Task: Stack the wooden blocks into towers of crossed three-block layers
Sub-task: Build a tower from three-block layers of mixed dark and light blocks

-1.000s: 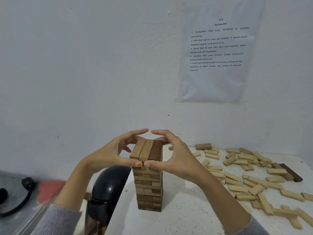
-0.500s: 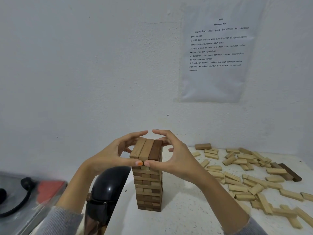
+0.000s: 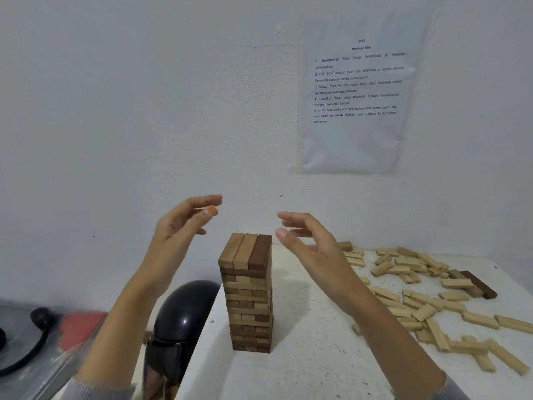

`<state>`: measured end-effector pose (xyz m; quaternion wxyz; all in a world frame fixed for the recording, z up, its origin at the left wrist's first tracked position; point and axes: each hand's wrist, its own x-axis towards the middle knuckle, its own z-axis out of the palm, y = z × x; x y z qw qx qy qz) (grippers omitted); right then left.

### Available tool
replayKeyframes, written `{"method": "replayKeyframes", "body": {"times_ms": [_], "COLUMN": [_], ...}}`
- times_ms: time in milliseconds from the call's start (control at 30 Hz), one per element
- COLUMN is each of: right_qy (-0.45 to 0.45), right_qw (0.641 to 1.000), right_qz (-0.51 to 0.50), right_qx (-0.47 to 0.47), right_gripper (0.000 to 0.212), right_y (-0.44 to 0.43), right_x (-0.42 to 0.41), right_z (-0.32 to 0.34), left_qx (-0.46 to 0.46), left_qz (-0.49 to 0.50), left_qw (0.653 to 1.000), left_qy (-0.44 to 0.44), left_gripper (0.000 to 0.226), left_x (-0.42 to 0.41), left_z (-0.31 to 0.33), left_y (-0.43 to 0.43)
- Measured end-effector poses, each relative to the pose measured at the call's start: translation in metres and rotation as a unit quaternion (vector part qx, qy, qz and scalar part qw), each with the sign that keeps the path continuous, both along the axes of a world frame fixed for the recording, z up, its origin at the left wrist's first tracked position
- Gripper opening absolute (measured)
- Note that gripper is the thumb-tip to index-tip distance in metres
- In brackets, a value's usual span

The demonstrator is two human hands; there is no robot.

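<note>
1. The tower (image 3: 249,293) stands upright near the left edge of the white table (image 3: 302,365). It is many layers high, each layer of three blocks crossed against the one beneath.
2. Its top layer has two tan blocks and one dark brown block on the right, side by side and running away from the camera. The lower layers mix tan and darker wood.
3. The left hand (image 3: 178,226) hovers up and left of the tower top, fingers loosely extended, holding nothing and clear of the blocks.
4. The right hand (image 3: 311,243) hovers just right of the top, fingers relaxed and spread, also empty.
5. Loose blocks (image 3: 418,284) lie scattered on the table to the right, well apart from the tower.
</note>
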<state>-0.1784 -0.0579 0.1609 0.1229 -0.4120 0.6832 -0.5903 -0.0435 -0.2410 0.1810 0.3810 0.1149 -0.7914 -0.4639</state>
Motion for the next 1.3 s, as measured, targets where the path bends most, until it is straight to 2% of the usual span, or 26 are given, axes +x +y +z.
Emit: {"method": "replayKeyframes", "body": {"times_ms": [133, 300, 467, 700, 833, 1100, 1267, 1300], "right_qy": [-0.01, 0.003, -0.004, -0.051, -0.072, -0.063, -0.05, -0.052], "right_qw": [0.998, 0.995, 0.99, 0.974, 0.962, 0.932, 0.918, 0.918], "right_qz": [-0.033, -0.056, -0.116, -0.218, -0.261, -0.343, -0.378, -0.372], "right_qx": [-0.053, -0.078, -0.078, -0.038, 0.02, 0.103, 0.11, 0.124], "right_gripper": [0.016, 0.014, 0.012, 0.02, 0.024, 0.034, 0.021, 0.021], "right_y": [0.023, 0.062, 0.106, 0.173, 0.207, 0.252, 0.247, 0.245], "right_x": [0.0, -0.005, -0.028, -0.084, -0.121, -0.201, -0.243, -0.252], "right_z": [0.008, 0.01, -0.004, -0.051, -0.077, -0.124, -0.135, -0.137], "left_qx": [-0.021, -0.01, -0.005, 0.045, 0.059, 0.027, -0.006, -0.035], "left_qz": [-0.016, -0.074, -0.107, -0.182, -0.195, -0.226, -0.192, -0.19], "left_qw": [0.998, 0.996, 0.994, 0.978, 0.969, 0.954, 0.962, 0.96], "left_qy": [0.055, 0.056, 0.011, -0.088, -0.138, -0.196, -0.194, -0.205], "left_gripper": [0.024, 0.023, 0.023, 0.022, 0.018, 0.012, 0.007, 0.015], "left_x": [0.002, -0.018, -0.065, -0.14, -0.186, -0.272, -0.323, -0.334], "left_z": [0.021, 0.024, 0.0, -0.051, -0.081, -0.126, -0.141, -0.143], "left_y": [0.043, 0.107, 0.157, 0.201, 0.217, 0.25, 0.264, 0.266]}}
